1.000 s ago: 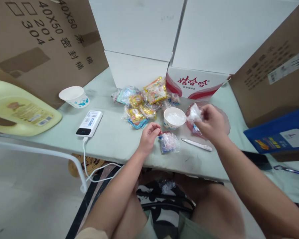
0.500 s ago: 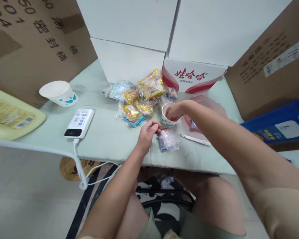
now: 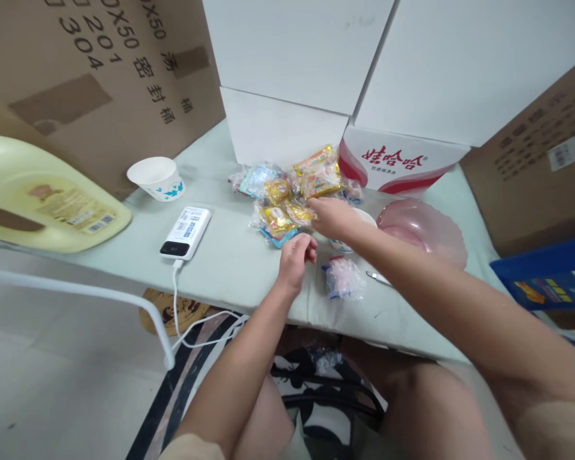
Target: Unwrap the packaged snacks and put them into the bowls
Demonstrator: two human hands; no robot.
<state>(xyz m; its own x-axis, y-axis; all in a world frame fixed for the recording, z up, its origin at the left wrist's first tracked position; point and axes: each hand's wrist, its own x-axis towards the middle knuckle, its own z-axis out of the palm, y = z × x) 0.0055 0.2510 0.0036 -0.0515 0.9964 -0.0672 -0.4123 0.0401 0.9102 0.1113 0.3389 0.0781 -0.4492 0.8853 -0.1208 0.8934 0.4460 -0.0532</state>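
My left hand hovers over the table near its front edge, fingers curled in and nothing visible in them. My right hand reaches across a white paper cup, partly covering it. Its fingers stretch to the right side of a heap of small wrapped packets, at a yellow packet; whether they touch it I cannot tell. Right of my left hand lies a clear plastic packet with pinkish contents. A slim white-handled cutter is partly hidden under my right forearm.
A pink translucent plate sits at the right. On the left are another paper cup, a cabled power bank and a yellow jug. White boxes stand behind the packets; a blue container is far right.
My right hand has come out of the paper cup and moved left to the wrapped packets. My left hand has drawn away from the clear packet. The view has shifted left.
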